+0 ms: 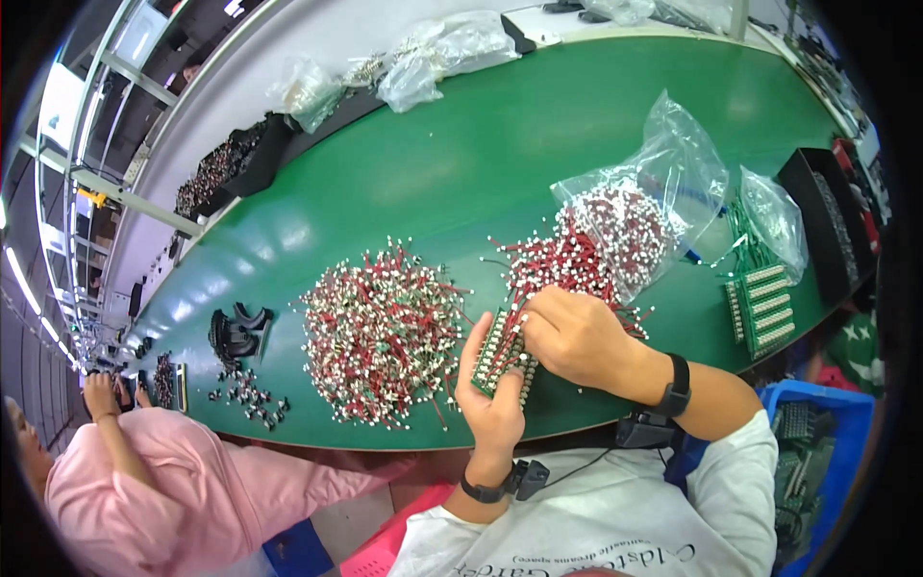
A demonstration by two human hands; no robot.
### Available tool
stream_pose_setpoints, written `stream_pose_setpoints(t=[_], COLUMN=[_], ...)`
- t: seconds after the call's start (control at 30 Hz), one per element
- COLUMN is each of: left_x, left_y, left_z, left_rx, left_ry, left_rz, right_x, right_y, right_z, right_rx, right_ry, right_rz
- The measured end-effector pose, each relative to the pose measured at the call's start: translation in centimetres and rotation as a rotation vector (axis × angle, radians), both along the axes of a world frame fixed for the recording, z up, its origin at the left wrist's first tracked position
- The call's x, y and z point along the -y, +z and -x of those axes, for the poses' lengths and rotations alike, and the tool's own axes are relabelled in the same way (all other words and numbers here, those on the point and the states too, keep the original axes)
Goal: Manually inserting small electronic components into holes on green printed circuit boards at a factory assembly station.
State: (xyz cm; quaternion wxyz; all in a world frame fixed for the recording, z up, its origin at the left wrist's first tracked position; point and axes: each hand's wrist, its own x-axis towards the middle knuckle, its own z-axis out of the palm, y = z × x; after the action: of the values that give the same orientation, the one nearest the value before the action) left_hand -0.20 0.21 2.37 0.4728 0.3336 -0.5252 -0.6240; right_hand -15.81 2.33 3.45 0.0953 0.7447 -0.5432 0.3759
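Note:
My left hand (pixel 493 415) grips a green circuit board (pixel 491 348) lined with rows of small white connectors, thumb on one side and fingers on the other. Short red wires lie across the board's face. Over its upper right part my right hand (pixel 580 337) is closed in a pinch; whatever sits between those fingertips is hidden. Just beyond the hands spreads a heap of red wire leads with white plugs (pixel 567 262), partly inside a clear plastic bag (pixel 685 159). Left of the board is a large pile of red wire leads with pale ends (pixel 380 337).
A stack of green boards with white connectors (pixel 766 310) lies at right, near a black box (pixel 829 226). Below it stands a blue bin (pixel 838 396) of boards. Black parts (pixel 238 335) lie at left. A person in pink (pixel 183 471) sits close on my left.

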Motion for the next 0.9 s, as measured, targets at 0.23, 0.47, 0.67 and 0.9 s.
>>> stream_pose_setpoints(t=[0.23,0.47,0.67,0.9], left_x=[0.5,1.5,1.0,1.0], left_y=[0.2,1.1,1.3,0.9], left_z=[0.1,0.3,0.5,0.3], left_rx=[-0.092,-0.257,-0.192,-0.079], left_ry=[-0.016,0.033,0.039,0.001], left_rz=[-0.084,-0.174,-0.138,-0.029], right_x=[0.0,1.7,0.9,0.8], right_y=[0.5,0.1,-0.6,-0.7], right_z=[0.2,0.3,-0.1,-0.1], right_rx=[-0.140,-0.035,0.534,0.583], right_ry=[-0.055,-0.035,0.078,0.085], right_rz=[0.092,0.107,-0.164,-0.161])
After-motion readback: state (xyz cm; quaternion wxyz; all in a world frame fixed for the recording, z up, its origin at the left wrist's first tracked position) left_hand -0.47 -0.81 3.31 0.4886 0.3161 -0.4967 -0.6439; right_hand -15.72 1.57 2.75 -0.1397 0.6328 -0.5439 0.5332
